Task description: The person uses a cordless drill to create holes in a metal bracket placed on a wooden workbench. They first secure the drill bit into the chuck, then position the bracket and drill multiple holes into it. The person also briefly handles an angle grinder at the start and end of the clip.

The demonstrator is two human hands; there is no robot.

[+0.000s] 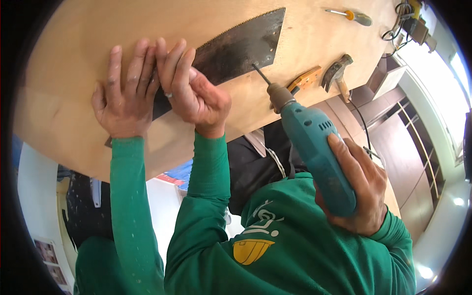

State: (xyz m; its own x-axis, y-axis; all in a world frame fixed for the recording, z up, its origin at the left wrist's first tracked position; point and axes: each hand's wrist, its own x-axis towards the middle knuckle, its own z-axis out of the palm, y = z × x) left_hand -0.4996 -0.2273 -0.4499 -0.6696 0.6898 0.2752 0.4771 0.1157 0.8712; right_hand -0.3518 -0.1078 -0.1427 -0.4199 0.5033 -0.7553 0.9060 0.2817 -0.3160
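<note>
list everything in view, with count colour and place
table: 1, pale wood, upper picture
saw blade: 1, dark grey, on table
drill: 1, teal, lower right of saw blade
screwdriver: 1, orange-yellow and grey, upper right
hammer: 1, dark and tan, table's right
wooden piece: 1, orange-brown, beside hammer
corded tool: 1, yellow and dark, top right
panels: several, brown, far right
co-worker's hand: 1, green-sleeved, over saw blade
left hand: 1, green-sleeved, beside co-worker's hand
right hand: 1, green-sleeved, around drill
shirt: 1, green, lower middle
</note>
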